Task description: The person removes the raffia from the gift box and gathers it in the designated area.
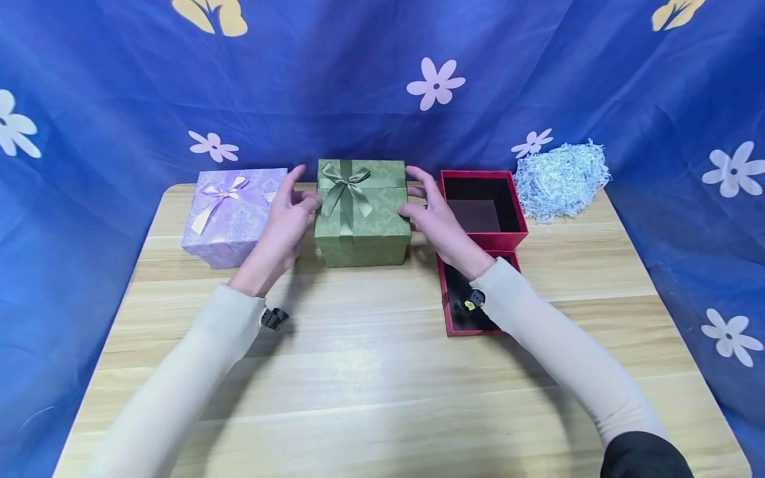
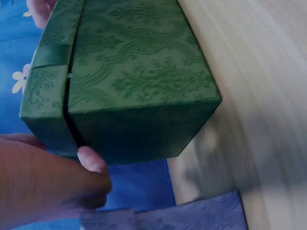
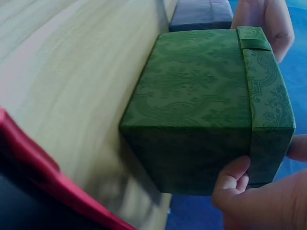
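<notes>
In the head view, a green gift box (image 1: 362,219) with a ribbon bow on its lid stands at the middle of the back of the table. From its left side, my left hand (image 1: 285,222) holds it, with the thumb (image 2: 92,159) at the lid's lower edge. On the opposite side my right hand (image 1: 439,224) grips the box the same way, its thumb (image 3: 235,173) near the seam under the lid. A narrow dark gap runs along that seam in the left wrist view. The fingers' contact behind the lid is partly hidden.
A lilac gift box (image 1: 239,206) with a bow stands close beside my left hand. Right of my right hand is an uncovered red box (image 1: 517,229), its red lid (image 1: 447,312) partly under my forearm. Light blue shredded paper (image 1: 562,180) lies at the back right.
</notes>
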Available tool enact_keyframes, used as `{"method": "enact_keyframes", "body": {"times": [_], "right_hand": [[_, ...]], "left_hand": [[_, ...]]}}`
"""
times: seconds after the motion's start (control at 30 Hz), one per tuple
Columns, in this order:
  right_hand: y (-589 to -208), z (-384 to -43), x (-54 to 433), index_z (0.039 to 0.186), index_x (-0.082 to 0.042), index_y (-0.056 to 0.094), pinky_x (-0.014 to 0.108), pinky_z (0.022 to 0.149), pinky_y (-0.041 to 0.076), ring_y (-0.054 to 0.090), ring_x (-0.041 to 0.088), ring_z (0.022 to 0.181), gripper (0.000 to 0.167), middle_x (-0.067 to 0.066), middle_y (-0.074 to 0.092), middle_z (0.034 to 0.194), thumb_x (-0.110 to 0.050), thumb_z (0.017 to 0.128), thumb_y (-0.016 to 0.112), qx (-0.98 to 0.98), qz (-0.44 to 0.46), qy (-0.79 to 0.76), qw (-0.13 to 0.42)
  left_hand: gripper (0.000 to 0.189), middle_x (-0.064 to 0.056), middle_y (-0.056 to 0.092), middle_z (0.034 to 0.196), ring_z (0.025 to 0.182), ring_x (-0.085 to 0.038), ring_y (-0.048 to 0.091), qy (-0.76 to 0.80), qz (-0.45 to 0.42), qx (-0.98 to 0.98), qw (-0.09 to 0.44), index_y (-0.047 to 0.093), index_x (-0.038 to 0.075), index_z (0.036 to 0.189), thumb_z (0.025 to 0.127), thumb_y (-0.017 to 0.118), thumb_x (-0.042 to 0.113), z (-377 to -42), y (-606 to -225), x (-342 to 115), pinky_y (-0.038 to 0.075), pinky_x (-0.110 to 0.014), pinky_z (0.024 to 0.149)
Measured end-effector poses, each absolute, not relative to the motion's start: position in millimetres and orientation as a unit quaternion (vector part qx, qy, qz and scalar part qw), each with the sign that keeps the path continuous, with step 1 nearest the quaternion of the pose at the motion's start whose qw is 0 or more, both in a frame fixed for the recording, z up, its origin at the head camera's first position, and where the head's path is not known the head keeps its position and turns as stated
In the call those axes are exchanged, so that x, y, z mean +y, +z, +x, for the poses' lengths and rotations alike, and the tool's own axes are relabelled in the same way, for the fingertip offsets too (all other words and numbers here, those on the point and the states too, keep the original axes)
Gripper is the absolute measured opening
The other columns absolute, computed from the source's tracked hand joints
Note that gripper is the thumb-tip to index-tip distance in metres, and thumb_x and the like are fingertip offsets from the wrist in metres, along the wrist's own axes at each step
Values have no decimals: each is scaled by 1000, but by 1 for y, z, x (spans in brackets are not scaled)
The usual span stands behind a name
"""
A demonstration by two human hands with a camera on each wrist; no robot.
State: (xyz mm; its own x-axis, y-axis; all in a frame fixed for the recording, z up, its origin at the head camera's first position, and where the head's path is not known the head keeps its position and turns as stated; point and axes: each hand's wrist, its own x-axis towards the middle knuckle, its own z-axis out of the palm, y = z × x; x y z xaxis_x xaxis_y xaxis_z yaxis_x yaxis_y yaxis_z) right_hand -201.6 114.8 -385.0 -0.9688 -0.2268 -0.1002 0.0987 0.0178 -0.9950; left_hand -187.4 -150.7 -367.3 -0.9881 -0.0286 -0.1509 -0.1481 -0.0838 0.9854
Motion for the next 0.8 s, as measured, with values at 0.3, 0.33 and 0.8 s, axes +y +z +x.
{"method": "enact_keyframes", "body": {"times": [0.3,0.33,0.8], "right_hand": [[-372,-194,125,158,7,45,48,112,51,65,23,122,60,20,57,150,-7,105,69,657,-27,-743,120],[-372,-193,126,155,9,50,49,113,49,67,21,120,56,19,61,146,-8,105,69,658,-25,-743,120],[-360,-173,133,133,5,70,32,89,59,67,13,88,35,1,75,106,-10,102,76,649,-23,-756,87]], "left_hand": [[10,-1,65,109,93,-7,59,777,-71,619,87,72,0,116,107,69,4,-178,-350,-170,51,-12,79],[4,0,67,105,87,-6,60,777,-72,619,91,75,4,106,107,71,6,-176,-349,-172,50,-11,72],[10,0,74,95,73,-6,59,754,-30,650,91,82,13,110,101,81,8,-154,-333,-186,50,-15,62]]}}
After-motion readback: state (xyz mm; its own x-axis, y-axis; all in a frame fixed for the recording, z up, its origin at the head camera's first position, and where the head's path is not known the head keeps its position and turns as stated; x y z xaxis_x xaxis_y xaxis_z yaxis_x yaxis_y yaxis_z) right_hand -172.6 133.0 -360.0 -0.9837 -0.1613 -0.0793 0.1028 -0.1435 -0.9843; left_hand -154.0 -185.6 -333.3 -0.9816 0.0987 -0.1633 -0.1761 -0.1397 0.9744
